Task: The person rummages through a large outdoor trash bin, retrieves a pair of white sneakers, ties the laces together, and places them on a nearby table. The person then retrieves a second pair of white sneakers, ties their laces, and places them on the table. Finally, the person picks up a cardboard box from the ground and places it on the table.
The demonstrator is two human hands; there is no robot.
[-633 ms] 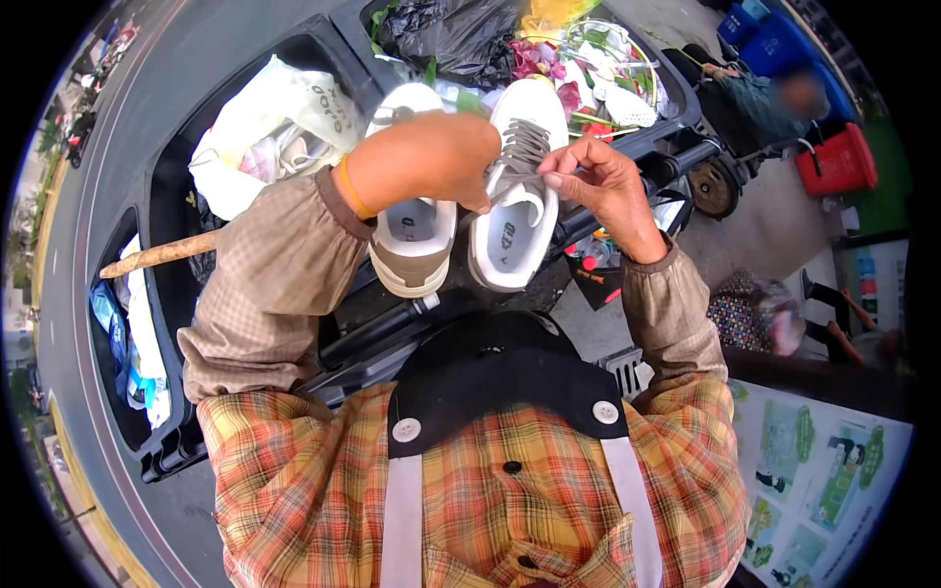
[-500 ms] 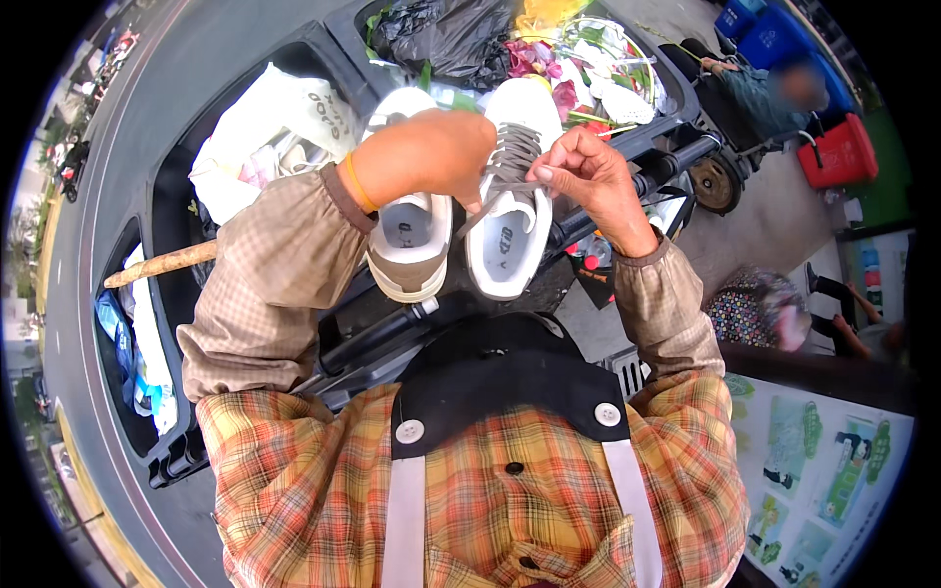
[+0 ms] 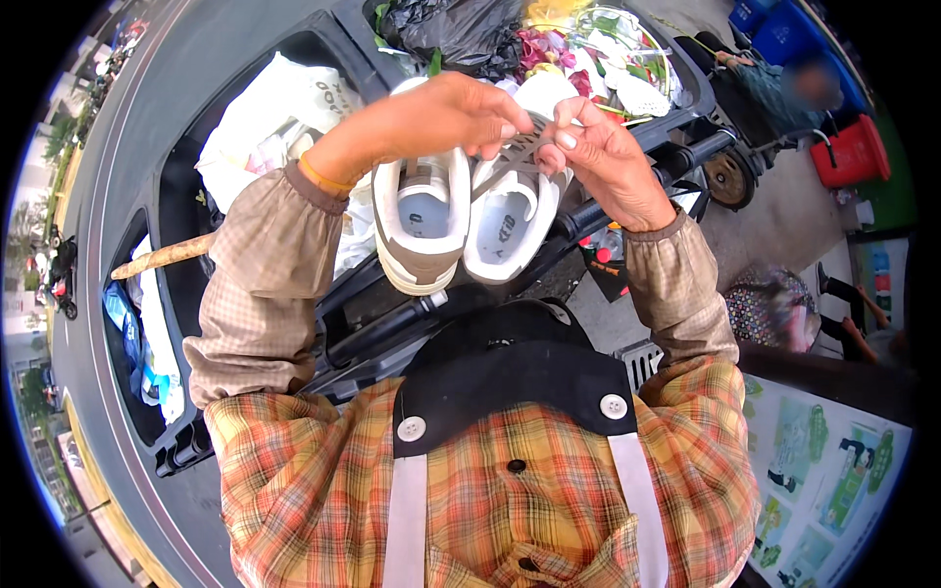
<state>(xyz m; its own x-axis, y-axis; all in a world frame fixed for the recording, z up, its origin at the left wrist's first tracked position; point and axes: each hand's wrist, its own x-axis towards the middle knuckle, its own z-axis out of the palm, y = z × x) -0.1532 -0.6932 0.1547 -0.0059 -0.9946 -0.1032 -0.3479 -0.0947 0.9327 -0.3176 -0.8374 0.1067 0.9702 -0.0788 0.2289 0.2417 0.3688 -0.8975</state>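
Observation:
A pair of white sneakers with grey trim lies side by side in front of me, the left sneaker [image 3: 419,260] next to the right sneaker [image 3: 495,257], heels toward me. Grey-brown shoelace [image 3: 505,174] crosses the right sneaker's tongue. My right hand [image 3: 610,162] pinches the shoelace between thumb and finger, just above that sneaker's right side. Opposite it, my left hand [image 3: 446,118] is closed with thumb and fingertips together at the laces; the bit of lace in them is mostly hidden. My left hand and wrist cover part of the left sneaker's front.
Beneath the sneakers are dark bins; one holds a white plastic bag [image 3: 260,127], another a black bag [image 3: 451,34] and flowers [image 3: 549,54]. A wooden stick [image 3: 162,257] juts out left. A black bar [image 3: 387,328] runs nearer me. A red bin [image 3: 849,152] and people are at right.
My left hand has lifted off the sneaker's opening toward the toe, and its fingertips now come close to my right hand's. The lace end hanging beside the sneaker has been drawn up.

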